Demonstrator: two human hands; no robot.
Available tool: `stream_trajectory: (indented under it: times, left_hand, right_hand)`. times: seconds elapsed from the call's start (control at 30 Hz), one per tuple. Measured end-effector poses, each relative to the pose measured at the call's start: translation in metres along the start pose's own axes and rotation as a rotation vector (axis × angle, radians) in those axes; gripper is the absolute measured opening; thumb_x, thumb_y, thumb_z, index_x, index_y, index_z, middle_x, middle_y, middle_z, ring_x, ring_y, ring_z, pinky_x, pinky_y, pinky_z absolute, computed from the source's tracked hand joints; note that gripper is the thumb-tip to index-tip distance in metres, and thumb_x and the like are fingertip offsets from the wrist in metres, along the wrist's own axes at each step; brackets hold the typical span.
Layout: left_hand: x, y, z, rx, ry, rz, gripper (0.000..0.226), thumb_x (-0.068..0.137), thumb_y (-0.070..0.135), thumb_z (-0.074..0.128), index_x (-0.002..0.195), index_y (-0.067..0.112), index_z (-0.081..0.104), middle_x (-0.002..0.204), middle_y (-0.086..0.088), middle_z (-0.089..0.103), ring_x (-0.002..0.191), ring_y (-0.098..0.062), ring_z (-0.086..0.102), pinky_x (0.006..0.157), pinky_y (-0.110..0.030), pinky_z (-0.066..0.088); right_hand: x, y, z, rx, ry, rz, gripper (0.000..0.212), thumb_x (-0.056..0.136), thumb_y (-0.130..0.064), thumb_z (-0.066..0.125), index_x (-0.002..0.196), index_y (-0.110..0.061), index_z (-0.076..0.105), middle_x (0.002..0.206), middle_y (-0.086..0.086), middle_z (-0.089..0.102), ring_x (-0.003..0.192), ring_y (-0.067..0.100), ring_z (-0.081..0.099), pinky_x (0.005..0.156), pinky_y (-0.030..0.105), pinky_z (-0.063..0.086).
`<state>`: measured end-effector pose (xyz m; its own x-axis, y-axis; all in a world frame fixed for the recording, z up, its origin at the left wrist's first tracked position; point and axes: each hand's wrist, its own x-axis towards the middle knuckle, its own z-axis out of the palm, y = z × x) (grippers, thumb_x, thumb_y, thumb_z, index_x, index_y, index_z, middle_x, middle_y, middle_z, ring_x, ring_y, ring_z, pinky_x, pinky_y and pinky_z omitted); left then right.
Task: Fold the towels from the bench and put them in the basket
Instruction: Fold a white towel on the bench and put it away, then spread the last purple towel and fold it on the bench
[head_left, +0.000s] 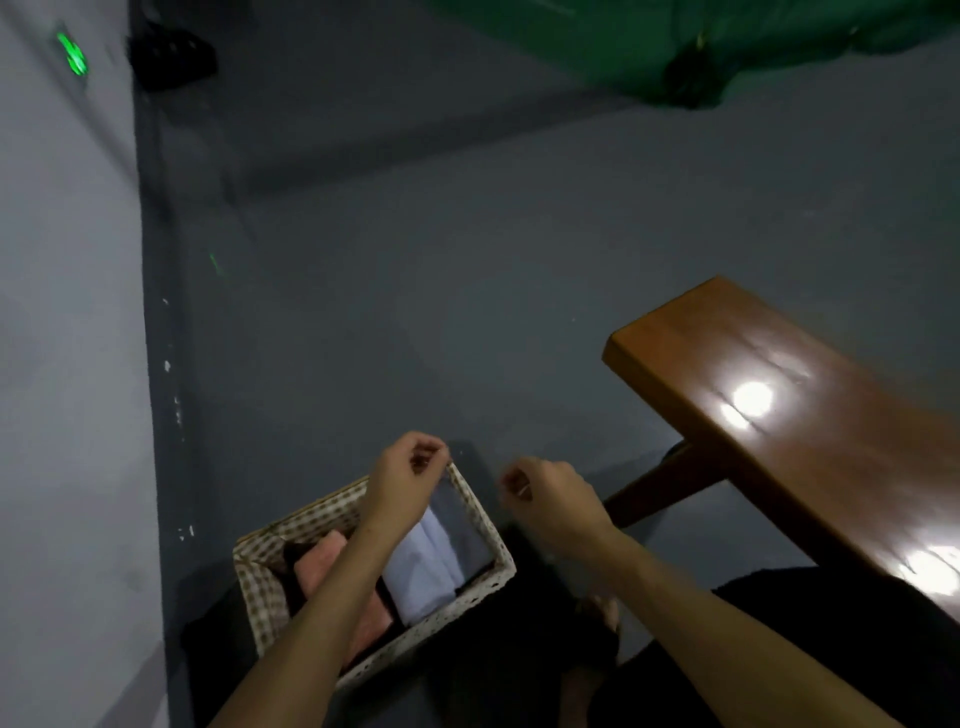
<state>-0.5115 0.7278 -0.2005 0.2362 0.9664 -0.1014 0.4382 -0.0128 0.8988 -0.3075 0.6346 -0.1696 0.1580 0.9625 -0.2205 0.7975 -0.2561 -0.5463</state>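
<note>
Basket (488, 525) on floor, beside bench (779, 415): folded towels (431, 566) lying inside. Left hand (410, 473) hovering over far rim, fingers curled, seemingly holding nothing. Right hand (545, 493) hanging alongside, loosely curled, gripping nothing.

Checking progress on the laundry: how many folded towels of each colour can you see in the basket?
In the basket, as far as visible:
Pink towel: 1
White towel: 1
Grey towel: 1
Black towel: 1
Total: 4
</note>
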Motion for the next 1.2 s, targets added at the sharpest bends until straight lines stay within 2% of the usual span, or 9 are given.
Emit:
stream_trajectory:
  times: [0.1, 0.23, 0.37, 0.47, 0.67, 0.8, 0.93, 1.07, 1.2]
  left_hand:
    - [-0.015, 0.066, 0.015, -0.089, -0.037, 0.089, 0.013, 0.099, 0.008, 0.069, 0.090, 0.017, 0.073, 0.082, -0.001, 0.078, 0.075, -0.021, 0.075, 0.071, -0.040, 0.060]
    - [-0.042, 0.159, 0.051, -0.145, -0.122, 0.214, 0.010, 0.101, 0.014, 0.068, 0.092, 0.015, 0.071, 0.083, 0.000, 0.078, 0.071, -0.019, 0.074, 0.064, -0.030, 0.056]
    - [-0.082, 0.244, 0.112, -0.196, -0.294, 0.335, 0.011, 0.102, 0.017, 0.068, 0.093, 0.011, 0.072, 0.084, -0.002, 0.079, 0.073, -0.022, 0.075, 0.065, -0.033, 0.058]
    - [-0.117, 0.293, 0.172, -0.208, -0.436, 0.420, 0.011, 0.101, 0.017, 0.068, 0.093, 0.011, 0.072, 0.085, -0.002, 0.079, 0.076, -0.021, 0.075, 0.070, -0.036, 0.061]
    - [-0.198, 0.353, 0.296, -0.163, -0.768, 0.517, 0.010, 0.101, 0.016, 0.067, 0.094, 0.010, 0.071, 0.086, -0.002, 0.079, 0.072, -0.020, 0.074, 0.064, -0.032, 0.058]
    - [-0.257, 0.373, 0.370, -0.092, -0.973, 0.570, 0.011, 0.103, 0.019, 0.066, 0.095, 0.012, 0.071, 0.086, 0.000, 0.078, 0.074, -0.019, 0.074, 0.065, -0.032, 0.059]
    - [-0.316, 0.376, 0.436, 0.007, -1.168, 0.563, 0.012, 0.103, 0.018, 0.064, 0.095, 0.012, 0.070, 0.086, 0.000, 0.079, 0.074, -0.018, 0.075, 0.064, -0.030, 0.059]
    - [-0.374, 0.368, 0.496, 0.138, -1.261, 0.570, 0.012, 0.099, 0.017, 0.065, 0.091, 0.011, 0.072, 0.084, -0.003, 0.078, 0.068, -0.010, 0.072, 0.060, -0.023, 0.054]
    - [-0.406, 0.350, 0.554, 0.350, -1.194, 0.611, 0.020, 0.085, 0.037, 0.069, 0.081, 0.018, 0.075, 0.077, 0.002, 0.075, 0.074, -0.014, 0.073, 0.070, -0.041, 0.064]
  right_hand:
    - [-0.032, 0.005, -0.055, -0.063, 0.083, -0.070, 0.016, 0.098, -0.041, 0.060, 0.110, -0.030, 0.065, 0.105, -0.010, 0.073, 0.099, 0.018, 0.069, 0.081, 0.043, 0.059]
    - [-0.090, 0.026, -0.139, -0.260, 0.295, -0.156, 0.012, 0.101, -0.037, 0.059, 0.108, -0.030, 0.066, 0.104, -0.013, 0.070, 0.091, 0.011, 0.067, 0.070, 0.033, 0.057]
    - [-0.160, 0.072, -0.206, -0.435, 0.480, -0.061, 0.021, 0.098, -0.041, 0.050, 0.100, -0.028, 0.066, 0.095, -0.007, 0.070, 0.083, 0.020, 0.067, 0.061, 0.038, 0.057]
    - [-0.221, 0.117, -0.236, -0.504, 0.554, 0.069, 0.035, 0.095, -0.043, 0.036, 0.098, -0.029, 0.067, 0.092, -0.007, 0.071, 0.083, 0.023, 0.067, 0.058, 0.036, 0.055]
    - [-0.361, 0.209, -0.259, -0.502, 0.659, 0.385, 0.017, 0.096, -0.035, 0.056, 0.102, -0.028, 0.070, 0.099, -0.007, 0.074, 0.088, 0.021, 0.068, 0.064, 0.037, 0.058]
    - [-0.457, 0.274, -0.247, -0.470, 0.727, 0.658, 0.017, 0.097, -0.042, 0.054, 0.100, -0.029, 0.066, 0.095, -0.007, 0.071, 0.087, 0.021, 0.067, 0.061, 0.037, 0.055]
    - [-0.554, 0.337, -0.227, -0.335, 0.730, 1.034, 0.029, 0.097, -0.051, 0.053, 0.113, -0.031, 0.066, 0.112, -0.008, 0.072, 0.105, 0.022, 0.068, 0.078, 0.038, 0.057]
    - [-0.625, 0.384, -0.202, -0.168, 0.723, 1.288, 0.034, 0.095, -0.051, 0.063, 0.121, -0.028, 0.065, 0.122, 0.000, 0.068, 0.113, 0.028, 0.063, 0.085, 0.038, 0.053]
    - [-0.633, 0.403, -0.187, -0.021, 0.672, 1.334, 0.036, 0.095, -0.061, 0.063, 0.112, -0.029, 0.060, 0.116, 0.003, 0.056, 0.110, 0.030, 0.057, 0.086, 0.038, 0.048]
